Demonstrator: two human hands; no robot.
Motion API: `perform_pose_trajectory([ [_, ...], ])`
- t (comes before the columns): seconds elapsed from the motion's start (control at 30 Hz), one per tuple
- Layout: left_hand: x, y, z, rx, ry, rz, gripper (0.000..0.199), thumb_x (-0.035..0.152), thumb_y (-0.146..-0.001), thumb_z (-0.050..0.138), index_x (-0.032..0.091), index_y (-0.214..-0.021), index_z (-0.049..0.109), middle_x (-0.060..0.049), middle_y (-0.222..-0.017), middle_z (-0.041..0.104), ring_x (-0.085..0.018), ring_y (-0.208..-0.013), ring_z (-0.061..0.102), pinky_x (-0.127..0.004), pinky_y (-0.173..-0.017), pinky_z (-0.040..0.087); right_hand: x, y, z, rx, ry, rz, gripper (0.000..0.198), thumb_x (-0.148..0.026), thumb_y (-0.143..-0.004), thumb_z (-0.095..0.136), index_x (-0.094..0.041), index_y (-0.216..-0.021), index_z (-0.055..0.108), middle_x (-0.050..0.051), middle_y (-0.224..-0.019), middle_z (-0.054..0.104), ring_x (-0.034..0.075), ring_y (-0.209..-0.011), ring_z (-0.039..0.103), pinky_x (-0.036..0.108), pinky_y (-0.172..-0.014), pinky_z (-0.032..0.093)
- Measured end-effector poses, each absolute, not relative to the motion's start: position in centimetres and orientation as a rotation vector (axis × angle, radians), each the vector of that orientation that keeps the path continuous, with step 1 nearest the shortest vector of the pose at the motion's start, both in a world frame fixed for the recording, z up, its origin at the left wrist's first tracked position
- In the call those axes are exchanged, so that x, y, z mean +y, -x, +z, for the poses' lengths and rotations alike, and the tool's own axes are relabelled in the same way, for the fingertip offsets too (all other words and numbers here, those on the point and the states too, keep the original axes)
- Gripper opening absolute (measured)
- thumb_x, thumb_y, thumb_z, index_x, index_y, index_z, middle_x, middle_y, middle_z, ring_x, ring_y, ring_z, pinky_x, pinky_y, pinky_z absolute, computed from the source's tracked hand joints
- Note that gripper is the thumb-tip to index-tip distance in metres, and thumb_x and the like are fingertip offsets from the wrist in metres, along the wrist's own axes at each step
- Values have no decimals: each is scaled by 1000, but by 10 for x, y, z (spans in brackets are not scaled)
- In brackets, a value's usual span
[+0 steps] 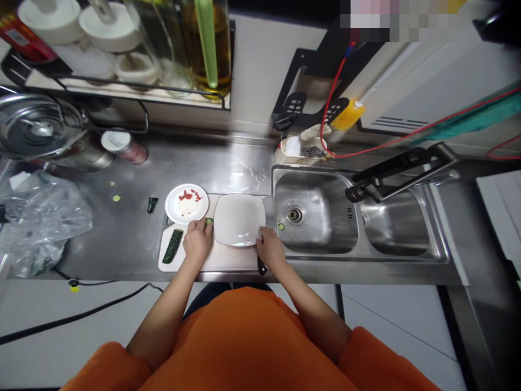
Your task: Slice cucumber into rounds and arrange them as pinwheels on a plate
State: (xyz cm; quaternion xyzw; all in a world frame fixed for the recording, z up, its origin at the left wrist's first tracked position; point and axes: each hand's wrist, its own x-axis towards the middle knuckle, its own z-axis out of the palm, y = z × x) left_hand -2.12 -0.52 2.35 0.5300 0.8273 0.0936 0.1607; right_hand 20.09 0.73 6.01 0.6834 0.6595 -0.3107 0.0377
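A white squarish plate point(240, 220) lies on the white cutting board point(220, 259). My right hand point(271, 248) has its fingers curled at the plate's lower right edge, gripping it. A knife lies partly under the plate and my hand; its blade point(270, 209) and black handle point(261, 265) show. My left hand point(197, 241) is closed, with a small green cucumber piece point(209, 221) at its fingertips, beside the plate's left edge. A longer cucumber piece point(172, 246) rests on the board to its left. Above that hand sits a round white plate point(171, 209) with red chopped bits.
A double sink point(317, 247) with a black faucet point(382, 168) is on the right; a cucumber slice point(281, 226) lies at its left edge. On the left are a cucumber end point(152, 205), a plastic bag point(44, 212), a jar point(124, 146) and a pot point(81, 155). A seasoning rack point(134, 92) hangs above.
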Motion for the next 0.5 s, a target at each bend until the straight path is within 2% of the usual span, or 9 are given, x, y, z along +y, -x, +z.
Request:
perform_pose_trajectory([
  [0.3, -3, 22, 26, 2350, -1563, 276, 34, 38, -91, 43, 21, -110, 66, -10, -98, 65, -21, -82, 59, -29, -69, 40, 7, -200, 57, 2090, -2077, -937, 39, -17, -85, 46, -15, -125, 50, 12, -114, 57, 21, -99, 56, 30, -87, 42],
  [0.5, -5, 25, 29, 2318, -1620, 249, 34, 35, -92, 38, 20, -95, 69, -8, -90, 68, -20, -79, 59, -28, -66, 36, 8, -197, 61, 2086, -2051, -935, 38, -18, -86, 46, -16, -124, 51, 12, -116, 57, 20, -97, 57, 29, -84, 42],
])
